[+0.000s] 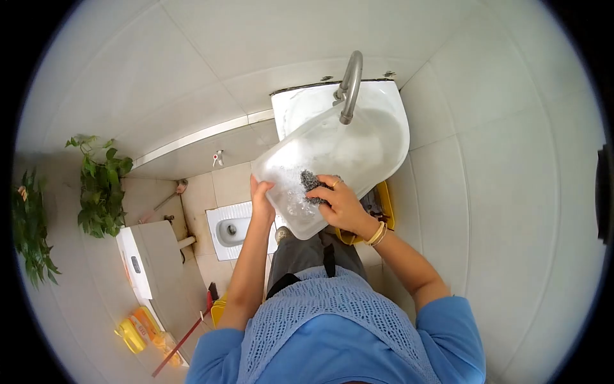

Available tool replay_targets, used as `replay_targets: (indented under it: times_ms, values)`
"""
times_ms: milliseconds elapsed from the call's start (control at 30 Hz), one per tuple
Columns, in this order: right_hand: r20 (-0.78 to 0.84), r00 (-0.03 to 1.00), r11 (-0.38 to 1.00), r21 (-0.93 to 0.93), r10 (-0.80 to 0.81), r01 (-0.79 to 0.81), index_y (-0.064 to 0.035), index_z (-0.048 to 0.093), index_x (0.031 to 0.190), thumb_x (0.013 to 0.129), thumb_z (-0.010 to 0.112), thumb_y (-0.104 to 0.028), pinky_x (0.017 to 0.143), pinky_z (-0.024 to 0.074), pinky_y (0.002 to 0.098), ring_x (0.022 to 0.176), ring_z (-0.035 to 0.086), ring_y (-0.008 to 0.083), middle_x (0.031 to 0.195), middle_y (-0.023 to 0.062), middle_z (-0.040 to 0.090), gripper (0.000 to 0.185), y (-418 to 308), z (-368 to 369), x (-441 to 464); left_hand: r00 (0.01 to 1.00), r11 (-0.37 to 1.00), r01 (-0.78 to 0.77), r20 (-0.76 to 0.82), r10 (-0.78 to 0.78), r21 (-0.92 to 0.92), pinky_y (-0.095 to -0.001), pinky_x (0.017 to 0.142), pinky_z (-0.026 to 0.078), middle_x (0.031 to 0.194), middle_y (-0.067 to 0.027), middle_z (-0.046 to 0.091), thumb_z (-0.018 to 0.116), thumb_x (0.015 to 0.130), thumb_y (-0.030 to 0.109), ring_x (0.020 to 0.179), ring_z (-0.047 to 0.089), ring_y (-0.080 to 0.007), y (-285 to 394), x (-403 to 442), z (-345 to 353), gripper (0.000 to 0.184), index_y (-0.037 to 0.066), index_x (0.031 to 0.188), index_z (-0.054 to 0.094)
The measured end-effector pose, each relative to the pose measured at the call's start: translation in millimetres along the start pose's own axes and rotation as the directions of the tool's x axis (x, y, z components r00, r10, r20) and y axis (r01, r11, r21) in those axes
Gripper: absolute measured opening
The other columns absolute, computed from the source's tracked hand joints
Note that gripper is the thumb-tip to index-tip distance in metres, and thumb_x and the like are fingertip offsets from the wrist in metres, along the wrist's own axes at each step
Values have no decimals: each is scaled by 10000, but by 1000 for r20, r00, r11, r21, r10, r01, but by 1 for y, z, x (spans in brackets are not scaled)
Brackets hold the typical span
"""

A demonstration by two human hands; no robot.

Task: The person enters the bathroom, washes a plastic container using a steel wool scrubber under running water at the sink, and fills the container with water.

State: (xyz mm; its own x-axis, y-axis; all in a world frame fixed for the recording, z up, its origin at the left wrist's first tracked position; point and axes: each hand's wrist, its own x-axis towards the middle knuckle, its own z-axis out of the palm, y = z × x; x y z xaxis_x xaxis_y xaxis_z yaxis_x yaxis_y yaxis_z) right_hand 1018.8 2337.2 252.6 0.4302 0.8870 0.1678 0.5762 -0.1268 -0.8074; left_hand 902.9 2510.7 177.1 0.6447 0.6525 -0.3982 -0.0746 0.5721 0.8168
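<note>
A translucent plastic bin (291,157) lies tilted across the front of the white sink (390,109), its far end under the faucet. My left hand (261,196) grips the bin's left rim, thumb over the edge. In my right hand (342,203) is a grey steel wool scrubber (311,182), pressed against the inside of the bin near its lower end. Wet, foamy streaks show around the scrubber. The curved metal faucet (350,86) hangs over the bin; I cannot tell whether water is running.
Below the sink at right stands a yellow bucket (387,203) with dark things in it. A squat toilet (231,229) is set in the tiled floor at left. Farther left are a white tank (137,259), hanging green plants (102,185) and a red-handled stick (182,339).
</note>
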Motion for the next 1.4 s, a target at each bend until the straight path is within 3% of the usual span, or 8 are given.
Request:
replay_targets:
  times_ms: [367, 433, 600, 667, 833, 900, 1100, 1400]
  values:
    - [-439, 886, 930, -239, 152, -278, -73, 581, 1114, 733, 554, -80, 884, 411, 414, 984, 526, 379, 1139, 234, 526, 382, 12, -12, -22, 967, 1000, 11, -255, -15, -17, -476, 862, 357, 1313, -74, 363, 560, 613, 219, 1122, 409, -226, 27, -44, 3, 758, 244, 1334, 328]
    - [-518, 782, 938, 163, 345, -306, -34, 559, 1135, 778, 545, -92, 846, 432, 367, 983, 540, 329, 1149, 197, 536, 362, 38, -1, -28, 957, 1000, 7, -291, -9, -10, -477, 868, 346, 1332, -73, 342, 570, 605, 226, 1131, 396, -226, 31, -49, 3, 782, 245, 1344, 316]
    - [-350, 698, 729, 582, 625, -360, -9, 534, 1153, 791, 540, -67, 829, 440, 304, 1004, 531, 236, 1116, 143, 545, 367, 39, 8, -17, 926, 1000, -26, -377, 30, 16, -472, 863, 339, 1342, -62, 318, 588, 591, 240, 1134, 377, -220, 43, -62, 12, 818, 248, 1354, 294]
    - [-462, 727, 838, 461, 508, -293, -9, 518, 1170, 809, 516, -12, 706, 425, 226, 830, 504, 105, 989, 51, 551, 360, 39, 15, -14, 920, 998, -55, -386, 62, 28, -452, 841, 352, 1297, -58, 344, 586, 601, 204, 1091, 402, -213, 46, -67, 16, 796, 231, 1342, 297]
    - [-420, 734, 798, 538, 533, -272, 4, 522, 1154, 803, 510, -10, 727, 428, 238, 852, 510, 115, 1026, 59, 537, 352, 25, 12, -10, 916, 994, -108, -385, 110, 26, -404, 797, 366, 1217, -37, 373, 568, 623, 135, 1008, 432, -193, 54, -78, 22, 760, 206, 1331, 301]
    - [-373, 735, 762, 576, 567, -296, -15, 538, 1136, 790, 530, -43, 787, 452, 290, 989, 534, 236, 1118, 143, 533, 348, 22, 13, -7, 910, 992, -112, -395, 124, 53, -389, 785, 370, 1199, -31, 378, 561, 629, 118, 983, 439, -183, 60, -81, 28, 753, 198, 1331, 301]
    - [-403, 764, 812, 522, 503, -259, 8, 530, 1140, 797, 513, -7, 762, 430, 253, 916, 532, 148, 1074, 93, 535, 344, 23, 14, -5, 903, 986, -150, -398, 164, 67, -366, 748, 373, 1187, -27, 381, 580, 637, 145, 950, 441, -157, 59, -84, 28, 752, 189, 1333, 299]
    - [-402, 758, 797, 549, 514, -250, 11, 536, 1125, 790, 526, -38, 743, 472, 284, 994, 536, 237, 1137, 158, 529, 339, 25, 15, -4, 906, 978, -126, -382, 182, 166, -473, 866, 314, 1274, -34, 339, 615, 636, 275, 1106, 356, -206, 63, -88, 37, 828, 259, 1383, 258]
